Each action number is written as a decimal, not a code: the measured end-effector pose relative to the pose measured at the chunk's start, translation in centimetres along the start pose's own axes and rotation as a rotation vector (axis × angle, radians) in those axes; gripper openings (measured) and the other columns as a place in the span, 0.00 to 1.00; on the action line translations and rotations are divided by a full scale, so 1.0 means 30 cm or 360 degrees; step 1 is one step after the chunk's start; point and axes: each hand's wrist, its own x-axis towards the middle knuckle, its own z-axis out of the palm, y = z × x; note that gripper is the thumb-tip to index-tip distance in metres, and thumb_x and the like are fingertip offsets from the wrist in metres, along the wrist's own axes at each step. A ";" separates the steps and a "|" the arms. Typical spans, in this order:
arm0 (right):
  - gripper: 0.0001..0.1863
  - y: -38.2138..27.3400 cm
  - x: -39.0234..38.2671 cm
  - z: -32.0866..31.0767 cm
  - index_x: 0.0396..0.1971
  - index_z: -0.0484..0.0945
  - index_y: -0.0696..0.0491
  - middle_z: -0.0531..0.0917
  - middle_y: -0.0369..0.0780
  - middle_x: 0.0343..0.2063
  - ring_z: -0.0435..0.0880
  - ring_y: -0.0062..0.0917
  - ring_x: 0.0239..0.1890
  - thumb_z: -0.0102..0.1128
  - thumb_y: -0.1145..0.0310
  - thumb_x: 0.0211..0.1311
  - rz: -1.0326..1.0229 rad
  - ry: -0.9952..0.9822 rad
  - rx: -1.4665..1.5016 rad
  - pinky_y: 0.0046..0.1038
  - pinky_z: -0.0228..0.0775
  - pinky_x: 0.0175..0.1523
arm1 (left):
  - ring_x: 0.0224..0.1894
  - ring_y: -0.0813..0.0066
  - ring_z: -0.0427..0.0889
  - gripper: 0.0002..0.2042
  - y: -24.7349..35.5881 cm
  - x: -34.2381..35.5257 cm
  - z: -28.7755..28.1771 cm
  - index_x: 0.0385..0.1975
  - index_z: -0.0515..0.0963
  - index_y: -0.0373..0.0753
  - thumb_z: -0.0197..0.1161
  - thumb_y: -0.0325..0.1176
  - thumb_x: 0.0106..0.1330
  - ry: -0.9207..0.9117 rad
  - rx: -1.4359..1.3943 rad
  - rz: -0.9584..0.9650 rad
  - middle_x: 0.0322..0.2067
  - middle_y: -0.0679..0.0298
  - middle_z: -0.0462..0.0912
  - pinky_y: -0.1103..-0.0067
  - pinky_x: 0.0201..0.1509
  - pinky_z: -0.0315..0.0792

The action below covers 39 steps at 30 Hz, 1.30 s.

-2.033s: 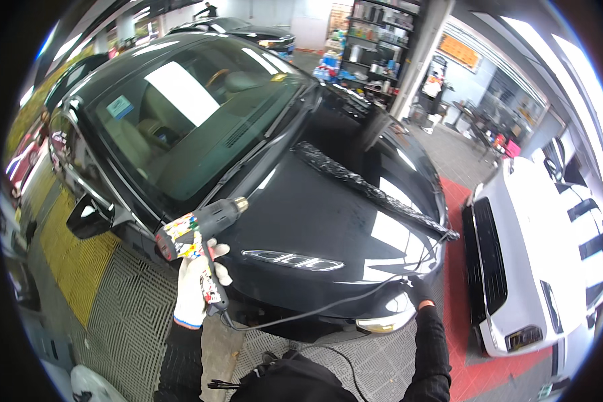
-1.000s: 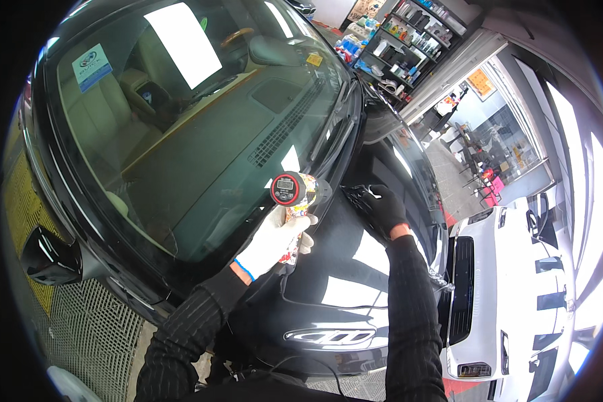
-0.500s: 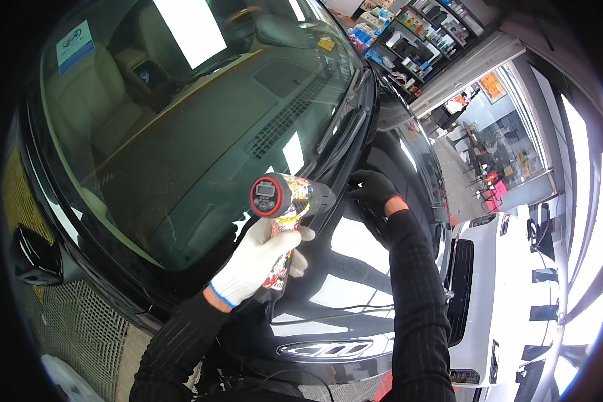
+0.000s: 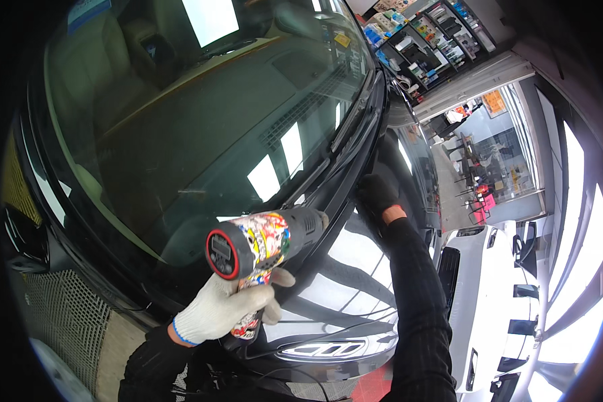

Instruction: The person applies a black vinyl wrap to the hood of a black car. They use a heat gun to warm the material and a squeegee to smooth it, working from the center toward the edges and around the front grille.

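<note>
My left hand (image 4: 211, 309), in a white knit glove with a blue cuff edge, is closed around the grip of a heat gun (image 4: 264, 238). The gun has a colourful patterned body and a red-ringed round display at its back. Its nozzle points right over the rear edge of a glossy black car hood (image 4: 342, 288), below the windshield. My right hand (image 4: 378, 193), in a black glove, rests at that rear edge farther along, with its fingers curled. Whatever may be between those fingers is hidden against the dark paint.
The windshield (image 4: 181, 147) and wipers (image 4: 355, 127) lie to the left and ahead. A thin cable (image 4: 342, 327) runs across the hood near its vent trim (image 4: 328, 349). A white car (image 4: 479, 301) stands close on the right. Shelves with bottles (image 4: 429, 50) are at the far end.
My left hand has brought the heat gun left and nearer to me, its nozzle now angled up and right. My right hand's fingers look more tucked in. The view has shifted slightly.
</note>
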 end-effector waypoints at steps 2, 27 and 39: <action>0.16 -0.008 -0.009 -0.004 0.43 0.92 0.48 0.91 0.48 0.42 0.90 0.48 0.50 0.64 0.59 0.61 0.0057 -0.0017 0.0031 0.46 0.81 0.57 | 0.32 0.68 0.90 0.20 -0.010 -0.027 -0.007 0.59 0.75 0.22 0.52 0.20 0.68 0.0058 -0.0028 0.0034 0.47 0.48 0.88 0.73 0.40 0.86; 0.14 0.118 0.056 -0.015 0.36 0.90 0.62 0.89 0.52 0.30 0.90 0.40 0.34 0.73 0.67 0.55 -0.0134 -0.0112 0.0400 0.40 0.80 0.45 | 0.35 0.72 0.91 0.18 -0.059 -0.037 -0.085 0.57 0.79 0.24 0.62 0.21 0.68 -0.0001 -0.0260 -0.0100 0.41 0.54 0.91 0.76 0.43 0.87; 0.14 0.097 0.002 -0.002 0.35 0.90 0.58 0.87 0.51 0.32 0.88 0.47 0.40 0.73 0.64 0.52 -0.0130 0.0061 0.0349 0.45 0.79 0.49 | 0.35 0.74 0.91 0.18 -0.048 -0.038 -0.088 0.57 0.79 0.24 0.64 0.21 0.68 0.0013 -0.0134 -0.0152 0.40 0.54 0.90 0.76 0.43 0.86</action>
